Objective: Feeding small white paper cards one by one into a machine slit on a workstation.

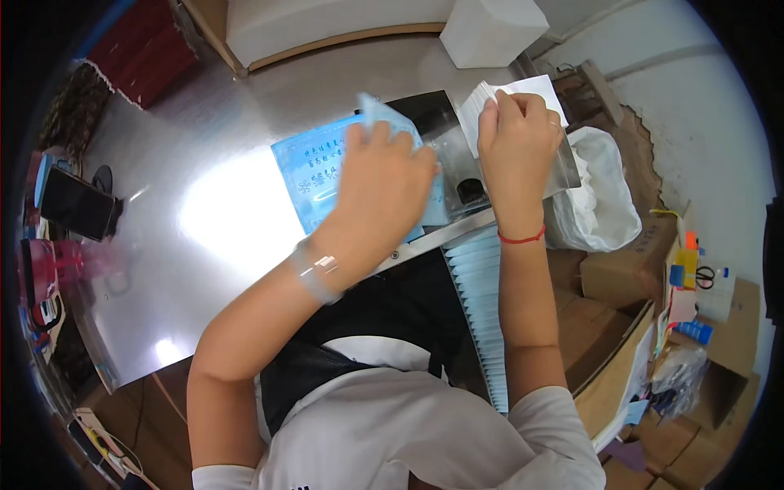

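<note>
My left hand [380, 184], smeared by motion, is over a light blue plastic packet [314, 167] on the metal table; a blue flap [384, 116] stands up past its fingers. Whether the fingers grip that flap is unclear. My right hand [520, 135] has its fingers bent and pinched at the upper edge of a stack of white sheets [474, 110]. This stack leans on a metal holder [567, 167] at the table's right end. From the near edge, a pleated strip of light blue packets [478, 314] hangs down beside my right forearm.
A white bag-lined bin [604, 192] stands right of the table, with cardboard boxes [625, 265] beside and below it. A white block-shaped object [492, 31] is at the back. A dark phone-like screen [79, 202] stands at the left edge. Scissors [706, 278] hang far right.
</note>
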### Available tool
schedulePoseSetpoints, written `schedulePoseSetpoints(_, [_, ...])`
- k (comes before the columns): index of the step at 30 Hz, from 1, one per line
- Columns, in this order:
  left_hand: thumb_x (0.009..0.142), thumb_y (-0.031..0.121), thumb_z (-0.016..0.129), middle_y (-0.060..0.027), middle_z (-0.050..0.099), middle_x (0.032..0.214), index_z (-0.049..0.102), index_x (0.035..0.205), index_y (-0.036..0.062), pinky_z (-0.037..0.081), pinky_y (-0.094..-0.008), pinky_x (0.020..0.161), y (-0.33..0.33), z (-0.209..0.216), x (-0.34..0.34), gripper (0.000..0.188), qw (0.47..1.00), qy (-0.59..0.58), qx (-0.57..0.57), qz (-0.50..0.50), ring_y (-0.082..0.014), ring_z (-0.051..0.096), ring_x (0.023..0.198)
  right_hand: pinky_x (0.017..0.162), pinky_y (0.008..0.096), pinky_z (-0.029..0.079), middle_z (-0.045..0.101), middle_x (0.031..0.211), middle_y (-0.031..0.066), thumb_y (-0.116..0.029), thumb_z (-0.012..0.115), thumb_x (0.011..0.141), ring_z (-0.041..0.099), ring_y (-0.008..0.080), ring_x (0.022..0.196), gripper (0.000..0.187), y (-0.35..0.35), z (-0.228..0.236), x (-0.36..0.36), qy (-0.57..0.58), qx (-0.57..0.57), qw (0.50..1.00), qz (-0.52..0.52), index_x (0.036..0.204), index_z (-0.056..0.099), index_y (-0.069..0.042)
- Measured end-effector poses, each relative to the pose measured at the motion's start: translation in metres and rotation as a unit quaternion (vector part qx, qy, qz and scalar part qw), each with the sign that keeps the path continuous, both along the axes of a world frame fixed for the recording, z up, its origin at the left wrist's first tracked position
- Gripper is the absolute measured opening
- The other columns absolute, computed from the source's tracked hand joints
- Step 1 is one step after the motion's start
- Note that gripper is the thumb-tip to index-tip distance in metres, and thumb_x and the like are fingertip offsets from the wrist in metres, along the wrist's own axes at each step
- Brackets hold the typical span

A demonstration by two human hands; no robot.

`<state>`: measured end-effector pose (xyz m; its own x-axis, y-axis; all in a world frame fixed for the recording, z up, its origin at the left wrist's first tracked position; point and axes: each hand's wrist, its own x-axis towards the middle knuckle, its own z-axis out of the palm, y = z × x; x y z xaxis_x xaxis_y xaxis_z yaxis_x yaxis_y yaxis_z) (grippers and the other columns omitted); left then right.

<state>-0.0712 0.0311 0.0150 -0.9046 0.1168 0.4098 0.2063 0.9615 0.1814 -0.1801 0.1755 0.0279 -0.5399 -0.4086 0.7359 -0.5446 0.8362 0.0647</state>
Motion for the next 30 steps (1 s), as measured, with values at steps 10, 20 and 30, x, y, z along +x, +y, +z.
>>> schedulePoseSetpoints(10, [0.076, 0.006, 0.063, -0.0197, 0.051, 0.126, 0.06, 0.104, 0.0016, 0.036, -0.0522, 0.097, -0.008, -0.008, 0.035, 0.028, 0.998, -0.023, 0.052, -0.018, -0.0366, 0.048, 0.12, 0.079, 0.0409, 0.049, 0.064, 0.094, 0.0133, -0.001, 0.066, 0.076, 0.06, 0.0342, 0.089, 0.023, 0.041, 0.024, -0.013, -0.179, -0.019, 0.976, 0.122, 0.097, 0.072, -0.001])
schedulePoseSetpoints(20, [0.062, 0.012, 0.08, -0.0175, 0.04, 0.144, 0.052, 0.134, 0.0067, 0.03, -0.052, 0.103, -0.072, -0.011, 0.101, 0.077, 0.984, -0.126, 0.058, 0.108, -0.0384, 0.04, 0.126, 0.1, 0.0536, 0.043, 0.063, 0.113, 0.0127, -0.011, 0.062, 0.083, 0.059, 0.0308, 0.11, 0.026, -0.048, -0.031, 0.121, -0.185, 0.021, 0.882, 0.433, 0.108, 0.069, -0.006])
schedulePoseSetpoints(30, [0.066, 0.01, 0.076, -0.0165, 0.043, 0.139, 0.06, 0.121, 0.0093, 0.032, -0.0496, 0.1, -0.055, -0.019, 0.101, 0.057, 0.989, -0.058, 0.042, 0.126, -0.0392, 0.041, 0.124, 0.111, 0.0591, 0.031, 0.06, 0.131, 0.0104, -0.003, 0.057, 0.08, 0.053, 0.0294, 0.127, 0.043, -0.05, -0.017, 0.08, -0.223, -0.022, 0.91, 0.35, 0.123, 0.063, -0.003])
